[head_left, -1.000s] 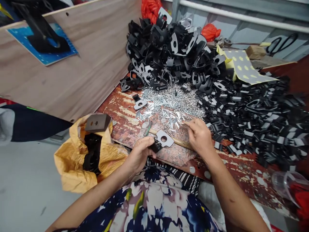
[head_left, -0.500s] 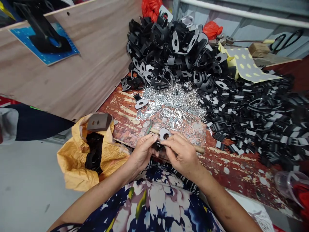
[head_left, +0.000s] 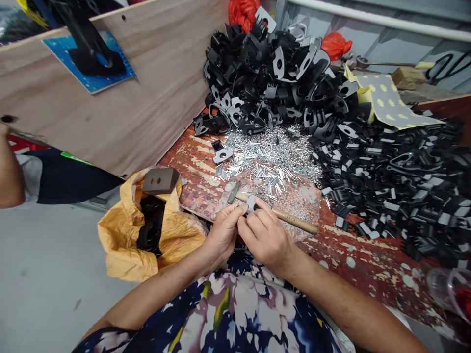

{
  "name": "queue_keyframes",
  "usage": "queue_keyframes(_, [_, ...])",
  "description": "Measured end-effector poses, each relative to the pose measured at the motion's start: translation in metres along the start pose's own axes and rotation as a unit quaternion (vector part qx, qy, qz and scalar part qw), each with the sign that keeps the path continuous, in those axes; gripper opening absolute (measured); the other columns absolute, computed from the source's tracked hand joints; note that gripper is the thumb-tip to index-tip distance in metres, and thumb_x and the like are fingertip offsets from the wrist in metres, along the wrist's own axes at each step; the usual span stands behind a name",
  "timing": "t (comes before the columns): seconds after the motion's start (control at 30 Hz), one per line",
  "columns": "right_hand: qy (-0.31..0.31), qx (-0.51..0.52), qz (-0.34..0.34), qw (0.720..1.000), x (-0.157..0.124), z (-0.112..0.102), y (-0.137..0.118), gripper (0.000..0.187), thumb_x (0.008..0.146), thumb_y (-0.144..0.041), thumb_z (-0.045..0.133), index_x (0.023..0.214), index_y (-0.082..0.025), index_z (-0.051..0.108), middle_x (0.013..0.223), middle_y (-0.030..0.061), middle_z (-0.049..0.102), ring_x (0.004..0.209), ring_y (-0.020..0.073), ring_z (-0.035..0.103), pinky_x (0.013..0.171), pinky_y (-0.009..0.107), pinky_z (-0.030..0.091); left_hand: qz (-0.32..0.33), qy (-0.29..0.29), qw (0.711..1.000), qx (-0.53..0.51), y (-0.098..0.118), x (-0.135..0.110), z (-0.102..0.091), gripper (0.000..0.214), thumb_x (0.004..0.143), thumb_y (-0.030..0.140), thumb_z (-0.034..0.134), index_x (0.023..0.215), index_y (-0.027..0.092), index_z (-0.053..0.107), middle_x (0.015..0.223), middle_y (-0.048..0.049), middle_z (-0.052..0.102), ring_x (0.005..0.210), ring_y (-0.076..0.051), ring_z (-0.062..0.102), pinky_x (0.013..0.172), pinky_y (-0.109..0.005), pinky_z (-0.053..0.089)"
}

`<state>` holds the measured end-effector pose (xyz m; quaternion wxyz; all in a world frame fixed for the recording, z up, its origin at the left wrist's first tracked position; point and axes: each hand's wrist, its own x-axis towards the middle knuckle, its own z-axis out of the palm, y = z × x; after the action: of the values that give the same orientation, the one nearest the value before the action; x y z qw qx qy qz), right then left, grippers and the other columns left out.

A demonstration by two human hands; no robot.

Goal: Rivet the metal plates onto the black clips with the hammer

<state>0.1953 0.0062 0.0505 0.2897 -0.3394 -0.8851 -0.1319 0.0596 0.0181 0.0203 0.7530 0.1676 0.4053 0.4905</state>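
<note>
My left hand (head_left: 223, 231) and my right hand (head_left: 264, 235) meet at the table's near edge. Both pinch one small black clip with a grey holed tab (head_left: 251, 202), mostly hidden behind my fingers. What my right fingertips press against it is too small to make out. A wooden-handled hammer (head_left: 283, 215) lies on the table just beyond my hands. A spread of small silver pins (head_left: 270, 154) lies behind the hammer.
A tall heap of black clips (head_left: 268, 73) stands at the back, and smaller black parts (head_left: 397, 171) cover the right side. A yellow bag (head_left: 140, 235) with black parts hangs at the left. A wooden board (head_left: 117, 98) walls the left. Another person's arm (head_left: 9, 171) shows far left.
My right hand came back from the pin pile to the clip in my left hand, and both hands have closed round it. The view shifted slightly.
</note>
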Motion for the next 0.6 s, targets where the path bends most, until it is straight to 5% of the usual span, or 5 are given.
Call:
queue_keyframes(0.2, [-0.002,0.108,0.092,0.99,-0.013,-0.004,0.001,0.024,0.098,-0.007,0.05,0.108,-0.019,0.068,0.082,0.0018,0.064,0.079,0.0161,0.056,0.11,0.052,0.05,-0.032,-0.087,0.996,0.018,0.008,-0.014,-0.023,0.03,0.079,0.039,0.083,0.081,0.017,0.062,0.075,0.0016,0.058,0.063,-0.011,0.054,0.06,-0.023,0.051])
queue_keyframes(0.4, [-0.069,0.21,0.12,0.968,-0.028,0.0,-0.004,0.022,0.1,-0.013,0.052,0.118,-0.02,0.064,0.087,0.002,0.066,0.084,0.0168,0.057,0.099,0.042,0.052,0.069,-0.035,0.964,0.253,0.022,-0.05,-0.058,0.042,0.073,0.029,0.088,0.103,0.024,0.059,0.088,0.0004,0.065,0.078,-0.016,0.06,0.065,-0.023,0.048])
queue_keyframes(0.5, [-0.144,0.1,0.177,0.968,-0.042,-0.005,0.019,0.019,0.1,-0.028,0.059,0.115,-0.017,0.064,0.094,0.0073,0.066,0.089,0.022,0.058,0.085,0.041,0.049,0.079,0.0,0.924,0.373,0.042,-0.064,-0.078,0.036,0.091,0.041,0.069,0.123,0.025,0.061,0.099,-0.005,0.068,0.084,-0.02,0.061,0.065,-0.026,0.046])
queue_keyframes(0.6, [-0.216,-0.089,0.214,0.949,-0.059,-0.004,0.045,0.021,0.098,-0.035,0.06,0.099,-0.015,0.066,0.091,0.0123,0.064,0.087,0.0276,0.056,0.074,0.041,0.044,0.077,0.057,0.905,0.415,0.052,-0.06,-0.093,0.037,0.098,0.051,0.053,0.118,0.023,0.066,0.084,-0.0029,0.064,0.069,-0.019,0.053,0.056,-0.027,0.04])
